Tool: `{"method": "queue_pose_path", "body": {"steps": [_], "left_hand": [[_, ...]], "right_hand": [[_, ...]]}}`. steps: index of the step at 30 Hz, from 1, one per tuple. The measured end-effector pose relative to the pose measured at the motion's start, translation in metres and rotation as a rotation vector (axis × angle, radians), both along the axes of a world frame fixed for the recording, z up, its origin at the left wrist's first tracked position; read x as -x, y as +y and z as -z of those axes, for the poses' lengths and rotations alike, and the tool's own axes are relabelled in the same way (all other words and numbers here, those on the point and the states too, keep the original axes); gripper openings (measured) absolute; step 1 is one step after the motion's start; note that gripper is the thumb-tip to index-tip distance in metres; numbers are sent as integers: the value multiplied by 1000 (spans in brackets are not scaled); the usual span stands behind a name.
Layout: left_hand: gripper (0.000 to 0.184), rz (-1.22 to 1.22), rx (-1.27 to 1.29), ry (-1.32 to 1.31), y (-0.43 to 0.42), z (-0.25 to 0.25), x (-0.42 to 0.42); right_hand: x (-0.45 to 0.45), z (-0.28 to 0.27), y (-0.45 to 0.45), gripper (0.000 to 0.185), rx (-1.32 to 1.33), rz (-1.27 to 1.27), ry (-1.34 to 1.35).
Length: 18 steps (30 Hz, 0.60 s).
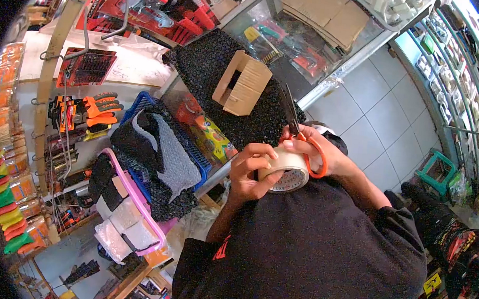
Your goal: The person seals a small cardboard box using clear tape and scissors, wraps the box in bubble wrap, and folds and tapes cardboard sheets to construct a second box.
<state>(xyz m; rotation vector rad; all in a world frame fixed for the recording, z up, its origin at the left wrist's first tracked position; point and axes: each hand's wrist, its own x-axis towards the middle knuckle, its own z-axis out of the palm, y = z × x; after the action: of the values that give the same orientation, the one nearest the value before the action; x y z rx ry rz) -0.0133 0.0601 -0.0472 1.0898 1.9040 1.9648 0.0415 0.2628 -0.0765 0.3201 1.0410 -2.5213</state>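
Observation:
My left hand [253, 170] grips a wide roll of cream-coloured packing tape [284, 160] in front of my chest, its fingers over the outside of the roll. My right hand [313, 148] is closed round a pair of scissors with orange handles [321, 163]. Their dark blades [290, 109] point away from me, toward the counter. The fingertips of my right hand touch the tape's upper edge. Just beyond both hands, a small brown cardboard box [246, 87] lies on black bubble wrap [202, 58], which is spread over the glass counter.
Flattened cardboard [325, 14] lies on the glass display counter [368, 40]. At left stand a blue crate [197, 160] with bubble wrap and a pink basket [155, 236]. A green stool [438, 172] stands on the tiled floor [361, 126]. Another person [451, 239] is at lower right.

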Motion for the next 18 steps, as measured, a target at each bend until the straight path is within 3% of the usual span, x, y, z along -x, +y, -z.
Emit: {"method": "queue_pose_path", "body": {"steps": [11, 14, 18], "left_hand": [[32, -75, -41, -104, 2, 6, -12], [35, -44, 57, 123, -1, 0, -3], [37, -23, 69, 159, -6, -2, -2]], "right_hand": [[-3, -7, 1, 19, -4, 43, -35], [-1, -11, 5, 19, -124, -2, 16], [-2, -13, 3, 20, -118, -15, 19]]}}
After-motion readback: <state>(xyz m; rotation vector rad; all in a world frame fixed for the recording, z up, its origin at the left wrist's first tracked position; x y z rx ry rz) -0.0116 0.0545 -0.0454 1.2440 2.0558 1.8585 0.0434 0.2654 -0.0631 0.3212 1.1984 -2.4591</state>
